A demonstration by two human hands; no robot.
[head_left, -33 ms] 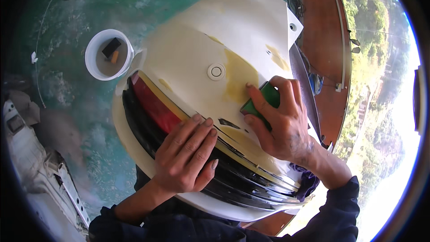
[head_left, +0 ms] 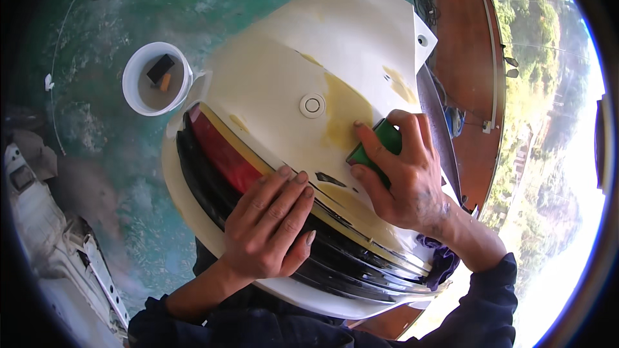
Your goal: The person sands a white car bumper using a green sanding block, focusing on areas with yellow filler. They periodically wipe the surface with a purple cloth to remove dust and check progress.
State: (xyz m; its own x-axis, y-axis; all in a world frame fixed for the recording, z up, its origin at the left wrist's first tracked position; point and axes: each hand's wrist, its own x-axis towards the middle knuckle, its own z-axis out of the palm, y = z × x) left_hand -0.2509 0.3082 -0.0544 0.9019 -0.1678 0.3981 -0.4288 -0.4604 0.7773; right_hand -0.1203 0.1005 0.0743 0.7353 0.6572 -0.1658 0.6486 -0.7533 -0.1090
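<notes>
A white car bumper (head_left: 251, 71) lies in front of me, with yellow filler patches (head_left: 345, 113), a red reflector (head_left: 222, 151) and black ribbed trim (head_left: 329, 251). My right hand (head_left: 412, 171) grips a green sanding block (head_left: 389, 138), its thumb and fingers around the sides. The block rests on the white surface at the lower right edge of the largest patch. My left hand (head_left: 267, 225) lies flat across the trim and reflector end, fingers stretched out and holding nothing. A bare dark spot (head_left: 329, 178) shows between the two hands.
On the green floor (head_left: 97, 90) at the left stands a white bucket (head_left: 126, 84) holding a black block (head_left: 160, 68) and an orange piece (head_left: 166, 82). White body parts (head_left: 97, 264) lie at lower left. A dark purple cloth (head_left: 442, 263) hangs by the bumper's right end. Cables (head_left: 422, 0) lie beyond.
</notes>
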